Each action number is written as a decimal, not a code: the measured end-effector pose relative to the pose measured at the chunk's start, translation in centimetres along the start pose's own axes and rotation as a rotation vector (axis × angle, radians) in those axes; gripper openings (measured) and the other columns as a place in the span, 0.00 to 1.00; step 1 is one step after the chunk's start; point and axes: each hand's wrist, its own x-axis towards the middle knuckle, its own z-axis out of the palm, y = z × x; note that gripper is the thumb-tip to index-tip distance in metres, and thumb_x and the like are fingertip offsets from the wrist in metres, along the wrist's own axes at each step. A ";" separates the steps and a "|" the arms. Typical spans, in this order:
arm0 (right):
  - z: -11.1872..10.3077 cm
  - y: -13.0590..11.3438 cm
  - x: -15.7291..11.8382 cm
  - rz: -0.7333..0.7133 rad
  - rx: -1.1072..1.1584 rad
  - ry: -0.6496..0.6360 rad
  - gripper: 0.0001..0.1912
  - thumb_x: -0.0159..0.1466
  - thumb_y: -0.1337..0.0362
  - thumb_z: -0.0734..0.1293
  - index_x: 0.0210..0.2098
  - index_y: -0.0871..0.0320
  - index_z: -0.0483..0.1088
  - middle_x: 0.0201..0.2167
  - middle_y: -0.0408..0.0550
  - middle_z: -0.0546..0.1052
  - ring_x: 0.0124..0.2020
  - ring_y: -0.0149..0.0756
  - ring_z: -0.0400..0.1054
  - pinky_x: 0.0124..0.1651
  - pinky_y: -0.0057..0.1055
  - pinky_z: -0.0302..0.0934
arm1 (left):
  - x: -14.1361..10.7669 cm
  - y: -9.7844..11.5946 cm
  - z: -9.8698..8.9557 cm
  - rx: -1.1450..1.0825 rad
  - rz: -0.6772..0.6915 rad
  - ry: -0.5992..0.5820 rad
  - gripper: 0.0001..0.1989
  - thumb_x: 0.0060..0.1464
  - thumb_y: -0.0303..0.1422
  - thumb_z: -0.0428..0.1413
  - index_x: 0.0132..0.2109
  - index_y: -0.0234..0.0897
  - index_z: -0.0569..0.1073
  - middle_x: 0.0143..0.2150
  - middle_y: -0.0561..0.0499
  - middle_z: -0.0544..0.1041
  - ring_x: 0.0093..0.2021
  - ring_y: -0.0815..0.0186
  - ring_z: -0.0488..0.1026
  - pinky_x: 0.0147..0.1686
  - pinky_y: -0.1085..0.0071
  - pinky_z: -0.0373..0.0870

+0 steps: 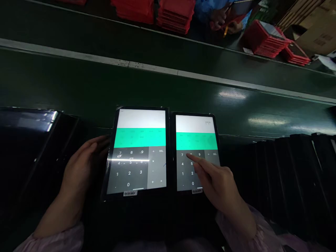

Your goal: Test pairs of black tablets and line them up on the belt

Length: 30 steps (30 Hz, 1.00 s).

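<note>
Two rigid, glass-fronted tablets: left tablet [138, 152] steadied at nine o'clock edge by left hand [81, 164], fingers loosely spread; right hand [217, 185], index finger extended, others curled, tapping right tablet [196, 154]. Probably slippery, fragile; best gripped by bezels.

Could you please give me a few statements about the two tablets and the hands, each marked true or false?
1. Both tablets, the left tablet and the right tablet, show a calculator keypad. True.
2. The right hand points a finger at the left tablet. False: its fingertip is on the right tablet's keypad, near the 8.
3. The left hand rests at the left tablet's left edge. True.
4. The red stacks lie between the tablets. False: they sit across the conveyor belt.
</note>
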 end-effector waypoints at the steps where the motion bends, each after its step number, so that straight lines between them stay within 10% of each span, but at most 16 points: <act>1: 0.2 -0.2 0.1 -0.022 -0.002 -0.005 0.26 0.82 0.59 0.53 0.59 0.64 0.79 0.27 0.47 0.84 0.16 0.26 0.68 0.19 0.22 0.58 | -0.1 0.2 0.2 -0.079 -0.007 -0.004 0.18 0.54 0.39 0.55 0.46 0.37 0.82 0.61 0.45 0.82 0.75 0.39 0.61 0.65 0.45 0.73; 10: -2.0 2.1 0.3 0.336 -0.025 0.360 0.29 0.77 0.50 0.60 0.25 0.58 0.73 0.25 0.47 0.82 0.13 0.22 0.53 0.16 0.22 0.47 | 0.2 0.3 -0.3 -0.158 0.017 -0.057 0.11 0.48 0.40 0.58 0.37 0.41 0.79 0.48 0.45 0.85 0.76 0.41 0.59 0.67 0.43 0.70; 20: -1.3 2.1 1.1 0.373 0.062 0.223 0.33 0.75 0.43 0.55 0.37 0.61 0.81 0.13 0.37 0.61 0.13 0.26 0.50 0.18 0.24 0.47 | -0.3 1.2 -0.3 -0.231 -0.021 -0.117 0.08 0.50 0.35 0.57 0.36 0.39 0.80 0.48 0.46 0.86 0.67 0.45 0.74 0.60 0.53 0.79; 24: -1.9 2.3 1.3 0.436 0.020 0.289 0.35 0.74 0.39 0.55 0.24 0.57 0.72 0.12 0.40 0.64 0.13 0.27 0.53 0.17 0.24 0.48 | 0.7 0.6 -0.7 -0.357 -0.078 -0.145 0.08 0.55 0.34 0.57 0.39 0.40 0.81 0.50 0.48 0.86 0.60 0.51 0.80 0.66 0.54 0.74; 30: -2.0 1.4 1.8 0.341 -0.056 0.195 0.35 0.76 0.41 0.53 0.34 0.59 0.79 0.16 0.43 0.71 0.13 0.28 0.57 0.19 0.26 0.50 | 3.7 0.5 0.3 -0.537 -0.027 -0.248 0.11 0.60 0.34 0.55 0.46 0.38 0.79 0.56 0.44 0.83 0.65 0.50 0.75 0.72 0.50 0.65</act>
